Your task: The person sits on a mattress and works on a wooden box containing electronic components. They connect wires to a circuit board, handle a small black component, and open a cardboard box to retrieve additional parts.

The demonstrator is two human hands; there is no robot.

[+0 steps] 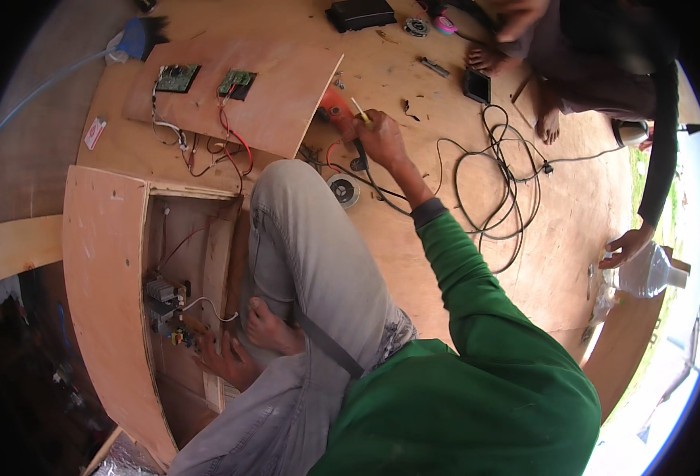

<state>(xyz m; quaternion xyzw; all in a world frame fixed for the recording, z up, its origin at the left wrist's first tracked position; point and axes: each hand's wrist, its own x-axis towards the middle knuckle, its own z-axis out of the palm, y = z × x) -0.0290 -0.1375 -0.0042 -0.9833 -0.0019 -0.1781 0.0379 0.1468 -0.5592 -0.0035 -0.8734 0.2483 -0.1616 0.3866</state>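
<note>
My left hand [229, 362] reaches into the opening of a wooden box [105, 262], fingers spread and apart. Its fingertips are close to a small electronic board [179, 337] and a grey heatsink module [159, 289]; contact cannot be made out. A white wire [207, 301] loops out of the module. Beyond my bent knee, my right hand [383, 139] is closed around a thin yellow-handled tool [363, 115] with a pale shaft, apparently a screwdriver. Right beside that hand lies a red power tool [336, 111], partly hidden behind it.
A wooden panel [286, 87] carries two green circuit boards [178, 78] with hanging wires. Coiled black cable [489, 230] lies on the plywood floor, near a round speaker-like part [342, 190]. At the right, another person's hand [630, 247] is by a clear plastic bottle [644, 271].
</note>
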